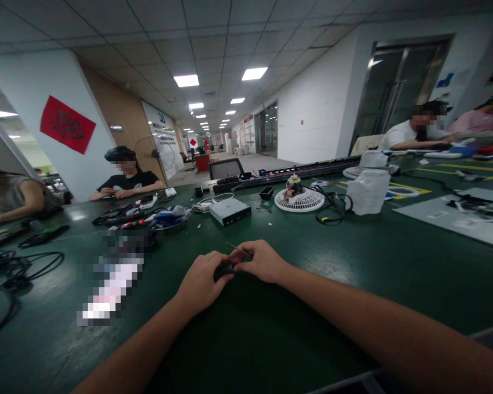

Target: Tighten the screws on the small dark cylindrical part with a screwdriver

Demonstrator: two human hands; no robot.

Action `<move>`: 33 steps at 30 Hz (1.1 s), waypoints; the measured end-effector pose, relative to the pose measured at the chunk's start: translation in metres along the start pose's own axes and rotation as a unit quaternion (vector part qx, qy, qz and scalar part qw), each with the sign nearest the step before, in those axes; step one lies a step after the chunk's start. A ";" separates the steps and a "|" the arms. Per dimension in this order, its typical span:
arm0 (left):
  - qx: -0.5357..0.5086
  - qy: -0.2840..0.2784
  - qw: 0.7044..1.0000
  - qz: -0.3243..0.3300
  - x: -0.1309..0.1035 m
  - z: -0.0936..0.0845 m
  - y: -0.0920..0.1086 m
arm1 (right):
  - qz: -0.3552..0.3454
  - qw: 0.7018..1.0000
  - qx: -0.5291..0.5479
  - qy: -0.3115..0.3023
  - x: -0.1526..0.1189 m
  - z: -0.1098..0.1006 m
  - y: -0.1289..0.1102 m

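Small dark part (225, 269) is up between both hands above the near side of the table (238, 339): left hand (204, 279) has its grip pinching the part, right hand (265, 261) has its grip pinching a thin rod (239, 250) close against it. Reads as mid-job: part not yet set down, fingers hide whether anything on it is loosened or fitted, so what's left can't be pinned down. Further out, white boxy unit (230, 212) and white fan grille (299, 200), innards exposed, sit untouched.
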State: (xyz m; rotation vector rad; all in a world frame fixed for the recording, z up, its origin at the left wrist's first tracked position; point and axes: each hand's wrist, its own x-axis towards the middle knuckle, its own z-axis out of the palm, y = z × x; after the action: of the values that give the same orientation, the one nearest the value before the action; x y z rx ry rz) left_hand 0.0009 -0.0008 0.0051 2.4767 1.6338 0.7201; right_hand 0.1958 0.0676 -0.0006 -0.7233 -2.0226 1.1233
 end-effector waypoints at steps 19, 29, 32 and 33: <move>0.009 -0.004 0.995 0.101 -0.004 -0.006 0.000 | 0.129 0.986 0.091 -0.046 0.003 -0.004 0.007; 0.007 -0.001 0.995 0.102 -0.004 -0.007 0.003 | 0.127 0.982 0.122 -0.071 0.001 0.001 0.006; 0.005 0.010 0.995 0.101 -0.004 -0.005 0.002 | 0.130 0.984 0.103 -0.060 -0.001 0.003 0.003; 0.006 0.014 0.995 0.101 -0.004 -0.005 0.002 | 0.128 0.986 0.093 -0.057 -0.001 0.004 0.002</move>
State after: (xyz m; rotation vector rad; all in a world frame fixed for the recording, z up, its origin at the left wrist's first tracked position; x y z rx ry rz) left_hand -0.0009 -0.0059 0.0086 2.6780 1.4136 0.7724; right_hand 0.1939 0.0658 -0.0040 -0.8554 -1.9220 1.5110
